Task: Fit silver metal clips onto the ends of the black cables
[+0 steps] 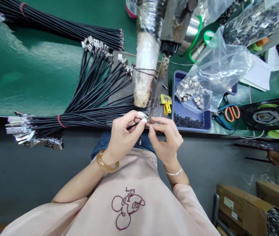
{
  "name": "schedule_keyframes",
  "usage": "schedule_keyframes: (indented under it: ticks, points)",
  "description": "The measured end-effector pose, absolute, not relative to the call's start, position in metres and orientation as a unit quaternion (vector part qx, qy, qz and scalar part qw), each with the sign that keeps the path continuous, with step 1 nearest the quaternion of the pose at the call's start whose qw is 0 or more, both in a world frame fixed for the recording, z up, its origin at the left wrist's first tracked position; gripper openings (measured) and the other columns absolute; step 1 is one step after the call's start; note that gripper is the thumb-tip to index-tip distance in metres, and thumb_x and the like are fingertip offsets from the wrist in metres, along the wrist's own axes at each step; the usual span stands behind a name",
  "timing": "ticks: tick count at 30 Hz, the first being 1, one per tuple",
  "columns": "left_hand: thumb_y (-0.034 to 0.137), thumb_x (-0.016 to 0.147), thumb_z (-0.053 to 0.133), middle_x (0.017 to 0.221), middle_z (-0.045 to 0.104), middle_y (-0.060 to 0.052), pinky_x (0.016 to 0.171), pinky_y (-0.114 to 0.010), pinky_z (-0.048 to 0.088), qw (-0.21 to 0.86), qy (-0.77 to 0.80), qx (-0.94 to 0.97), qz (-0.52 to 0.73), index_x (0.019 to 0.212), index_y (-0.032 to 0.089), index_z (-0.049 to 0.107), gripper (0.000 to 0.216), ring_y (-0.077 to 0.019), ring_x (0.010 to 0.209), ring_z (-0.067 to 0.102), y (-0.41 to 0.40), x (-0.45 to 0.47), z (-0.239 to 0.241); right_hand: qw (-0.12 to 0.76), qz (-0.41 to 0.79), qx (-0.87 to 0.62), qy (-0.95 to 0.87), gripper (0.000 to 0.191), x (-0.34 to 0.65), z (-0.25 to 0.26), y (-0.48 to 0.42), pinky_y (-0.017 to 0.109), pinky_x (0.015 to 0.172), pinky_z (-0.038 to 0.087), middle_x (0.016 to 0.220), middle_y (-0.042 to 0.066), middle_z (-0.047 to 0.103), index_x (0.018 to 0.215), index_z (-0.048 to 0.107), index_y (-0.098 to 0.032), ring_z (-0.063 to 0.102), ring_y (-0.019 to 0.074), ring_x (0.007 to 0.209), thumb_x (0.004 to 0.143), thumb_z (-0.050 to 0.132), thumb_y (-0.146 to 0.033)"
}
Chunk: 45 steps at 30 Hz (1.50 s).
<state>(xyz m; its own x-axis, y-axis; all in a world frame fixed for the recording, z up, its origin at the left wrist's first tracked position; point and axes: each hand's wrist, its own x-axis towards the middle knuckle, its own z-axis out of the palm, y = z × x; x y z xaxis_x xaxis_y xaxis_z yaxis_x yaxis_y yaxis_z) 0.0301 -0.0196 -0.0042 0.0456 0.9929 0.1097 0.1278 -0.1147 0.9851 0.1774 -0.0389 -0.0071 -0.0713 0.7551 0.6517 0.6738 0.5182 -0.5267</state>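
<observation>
My left hand (123, 134) pinches the end of a thin black cable (132, 125) just off the bench's front edge, its fingertips wrapped in white tape. My right hand (165, 137) meets it fingertip to fingertip, closed on a small metal piece (151, 120) at the cable's end. Both sit right under the tip of a fixed soldering iron (160, 78) that slants down from above. A bundle of black cables (87, 118) with metal connectors, tied with a red band, lies to the left of my left hand.
A blue tray (204, 126) holds small black parts and a clear bag of metal shells (210, 72). Yellow clippers (166, 104), orange-handled scissors (231, 113), a small fan (267, 114) and cardboard boxes (245, 203) are to the right. Another cable bundle (63, 26) lies far left on the green mat.
</observation>
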Motion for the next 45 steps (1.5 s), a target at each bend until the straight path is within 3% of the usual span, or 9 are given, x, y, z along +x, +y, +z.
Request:
schedule_keyframes:
  ticks: [9, 15, 17, 20, 24, 30, 35, 40, 45]
  points:
    - [0.014, 0.088, 0.061, 0.077, 0.073, 0.000, 0.058, -0.013, 0.050, 0.453, 0.475, 0.576, 0.487, 0.088, 0.016, 0.067, 0.006, -0.0087, 0.068, 0.069, -0.021, 0.030, -0.005, 0.473, 0.033, -0.489, -0.732, 0.020, 0.177, -0.010, -0.046, 0.027, 0.080, 0.065, 0.104, 0.006, 0.078, 0.092, 0.063, -0.023, 0.077, 0.0154, 0.092, 0.085, 0.069, -0.005]
    - [0.017, 0.086, 0.062, 0.069, 0.068, 0.001, 0.049, -0.016, 0.042, 0.449, 0.484, 0.585, 0.471, 0.084, 0.016, 0.067, 0.005, -0.0086, 0.057, 0.060, -0.020, 0.027, -0.004, 0.480, 0.052, -0.488, -0.727, 0.018, 0.178, -0.011, -0.045, 0.030, 0.080, 0.064, 0.101, 0.005, 0.078, 0.092, 0.063, -0.024, 0.076, 0.0164, 0.092, 0.086, 0.069, -0.007]
    - [0.016, 0.084, 0.062, 0.063, 0.063, 0.002, 0.048, -0.019, 0.039, 0.435, 0.483, 0.605, 0.461, 0.077, 0.016, 0.066, 0.007, -0.0081, 0.052, 0.052, -0.019, 0.025, -0.004, 0.491, 0.085, -0.500, -0.708, 0.013, 0.181, -0.013, -0.046, 0.030, 0.075, 0.064, 0.100, 0.003, 0.078, 0.094, 0.063, -0.024, 0.077, 0.0164, 0.089, 0.090, 0.066, -0.012]
    - [0.013, 0.083, 0.062, 0.058, 0.055, 0.003, 0.050, -0.022, 0.037, 0.410, 0.472, 0.638, 0.448, 0.072, 0.016, 0.064, 0.011, -0.0080, 0.050, 0.045, -0.019, 0.022, -0.006, 0.515, 0.118, -0.534, -0.660, 0.008, 0.189, -0.013, -0.051, 0.024, 0.054, 0.056, 0.088, -0.001, 0.075, 0.100, 0.061, -0.024, 0.071, 0.0116, 0.065, 0.096, 0.061, -0.018]
    - [0.010, 0.085, 0.061, 0.061, 0.051, 0.005, 0.053, -0.023, 0.036, 0.379, 0.445, 0.681, 0.441, 0.076, 0.017, 0.064, 0.012, -0.0082, 0.053, 0.043, -0.021, 0.018, -0.007, 0.420, 0.064, -0.561, -0.711, 0.005, 0.194, -0.007, -0.054, 0.021, 0.048, 0.043, 0.060, -0.008, 0.060, 0.096, 0.064, -0.024, 0.054, 0.0068, 0.045, 0.093, 0.068, -0.026]
    - [0.007, 0.083, 0.060, 0.062, 0.051, 0.004, 0.052, -0.022, 0.034, 0.357, 0.427, 0.714, 0.426, 0.075, 0.016, 0.063, 0.013, -0.0080, 0.054, 0.041, -0.024, 0.017, -0.007, 0.342, 0.070, -0.546, -0.761, 0.009, 0.182, -0.003, -0.050, 0.021, 0.052, 0.039, 0.058, -0.008, 0.057, 0.086, 0.061, -0.020, 0.050, 0.0056, 0.048, 0.095, 0.062, -0.022]
    - [0.011, 0.084, 0.061, 0.061, 0.056, 0.003, 0.047, -0.020, 0.033, 0.443, 0.396, 0.695, 0.406, 0.076, 0.015, 0.065, 0.010, -0.0072, 0.051, 0.042, -0.023, 0.008, -0.003, 0.342, 0.158, -0.547, -0.748, 0.014, 0.188, 0.003, -0.055, 0.022, 0.045, 0.029, 0.056, -0.010, 0.052, 0.079, 0.060, -0.021, 0.035, 0.0044, 0.041, 0.092, 0.061, -0.021]
    - [0.017, 0.085, 0.069, 0.060, 0.064, 0.000, 0.045, -0.018, 0.038, 0.629, 0.313, 0.627, 0.336, 0.070, 0.015, 0.070, 0.016, -0.0088, 0.051, 0.053, -0.017, -0.010, 0.004, 0.411, 0.119, -0.645, -0.633, 0.018, 0.226, 0.019, -0.047, 0.024, 0.048, 0.032, 0.055, -0.007, 0.050, 0.079, 0.064, -0.022, 0.040, 0.0086, 0.045, 0.095, 0.060, -0.031]
    - [0.023, 0.083, 0.076, 0.063, 0.070, -0.005, 0.047, -0.019, 0.045, 0.678, 0.269, 0.610, 0.309, 0.065, 0.016, 0.072, 0.020, -0.0133, 0.056, 0.064, -0.012, -0.014, 0.005, 0.266, 0.083, -0.686, -0.673, 0.009, 0.265, 0.016, 0.002, 0.028, 0.062, 0.037, 0.078, -0.001, 0.070, 0.083, 0.071, -0.020, 0.044, 0.0093, 0.054, 0.087, 0.067, -0.028]
